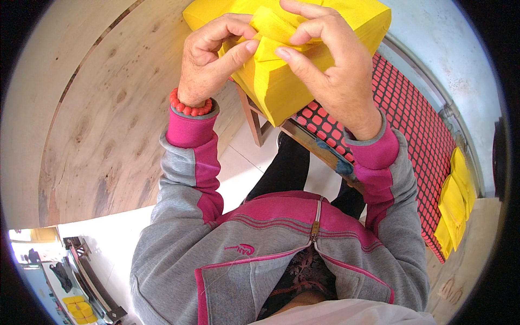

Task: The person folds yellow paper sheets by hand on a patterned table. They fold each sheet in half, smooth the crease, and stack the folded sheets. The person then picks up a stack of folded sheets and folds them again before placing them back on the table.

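Note:
A boxy yellow cloth bag (281,89) is at the top middle, its near corner pointing down toward me. My left hand (211,57), with a red bead bracelet (189,106) at the wrist, pinches a gathered fold at the bag's upper part between thumb and forefinger. From the right, my right hand (338,62) bends its thumb and forefinger around the same bunched fabric, their tips a little apart. A rolled yellow strip (266,24) sticks up between the two hands. The bag's far side is partly cut off by the frame.
A wooden board (108,119) fills the left. On the right stretches a bench with a red-and-black patterned cover (398,124), with folded yellow cloth (455,200) at its end. More yellow cloth (79,309) lies at lower left. A wooden leg (252,116) stands below the bag.

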{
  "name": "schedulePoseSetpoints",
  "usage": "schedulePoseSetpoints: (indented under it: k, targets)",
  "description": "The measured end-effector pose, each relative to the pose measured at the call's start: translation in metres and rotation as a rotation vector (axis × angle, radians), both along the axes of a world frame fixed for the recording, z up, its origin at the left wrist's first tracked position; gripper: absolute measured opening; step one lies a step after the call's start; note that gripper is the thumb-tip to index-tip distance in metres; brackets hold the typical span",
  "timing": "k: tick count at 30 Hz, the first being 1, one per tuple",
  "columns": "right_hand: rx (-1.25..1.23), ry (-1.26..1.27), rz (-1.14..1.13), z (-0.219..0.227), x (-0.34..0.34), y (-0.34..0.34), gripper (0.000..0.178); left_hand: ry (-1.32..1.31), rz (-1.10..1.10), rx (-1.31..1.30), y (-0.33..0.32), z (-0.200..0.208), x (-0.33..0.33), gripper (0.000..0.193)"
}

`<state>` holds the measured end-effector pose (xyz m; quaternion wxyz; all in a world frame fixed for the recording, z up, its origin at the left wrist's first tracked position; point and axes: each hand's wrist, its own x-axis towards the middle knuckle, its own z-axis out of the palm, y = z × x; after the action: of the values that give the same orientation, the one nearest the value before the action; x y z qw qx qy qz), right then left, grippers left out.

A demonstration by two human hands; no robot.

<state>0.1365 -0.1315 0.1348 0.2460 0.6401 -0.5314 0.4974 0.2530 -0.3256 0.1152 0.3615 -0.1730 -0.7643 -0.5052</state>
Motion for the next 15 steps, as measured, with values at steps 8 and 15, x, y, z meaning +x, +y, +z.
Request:
schedulePoseSetpoints:
  k: [8, 15]
  targets:
    - [0.107, 0.074, -0.011, 0.0089, 0.0001, 0.0049, 0.019, 0.037, 0.012, 0.143, 0.0052, -0.0041, -0.0024, 0.009]
    - [0.118, 0.122, 0.028, 0.0104, -0.0034, 0.0063, 0.016, 0.118, 0.023, 0.084, 0.0028, -0.0071, -0.0064, 0.012]
